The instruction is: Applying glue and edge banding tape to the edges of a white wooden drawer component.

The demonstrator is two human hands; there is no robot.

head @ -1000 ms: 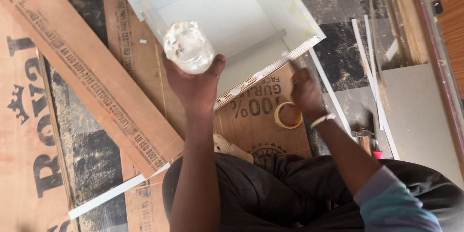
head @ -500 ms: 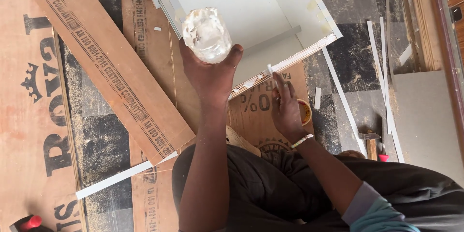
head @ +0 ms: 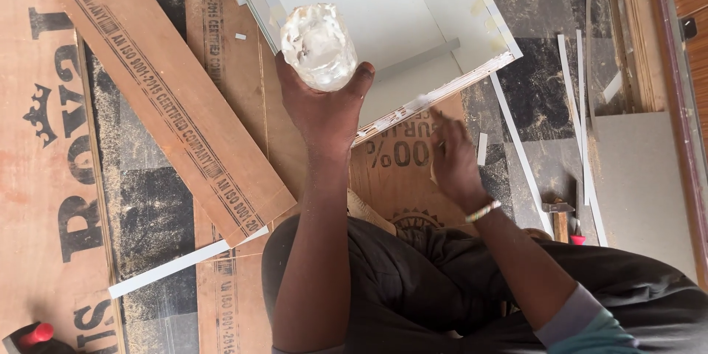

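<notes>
The left hand [head: 324,107] is clamped around a clear, glue-smeared plastic jar [head: 318,46], fingers and thumb wrapped about its lower half, holding it up in front of the open white laminated board box [head: 383,15] that lies on the floor. The jar hangs above the box's near corner, touching nothing but the hand. The right hand [head: 451,158] is blurred; it sits just beside the raw front edge of the box, over the brown plywood sheet [head: 402,169] below it, fingers loosely apart. I cannot tell whether it pinches anything. A beaded band circles its wrist.

How far the work has come is a judgement. The box looks already assembled, with its sides standing and small pale tape tabs [head: 483,7] along the right wall. The near edge shows bare core, so edging seems left to do. Thin white edge-band strips [head: 520,151] lie loose on the dark dusty floor [head: 147,206] to the right, and another lies at lower left.

A long plywood plank [head: 166,92] rests diagonally to the left, well apart from the box. A red-handled tool [head: 33,335] shows at the lower left corner, and a small hammer-like tool [head: 560,221] lies near the person's knee.
</notes>
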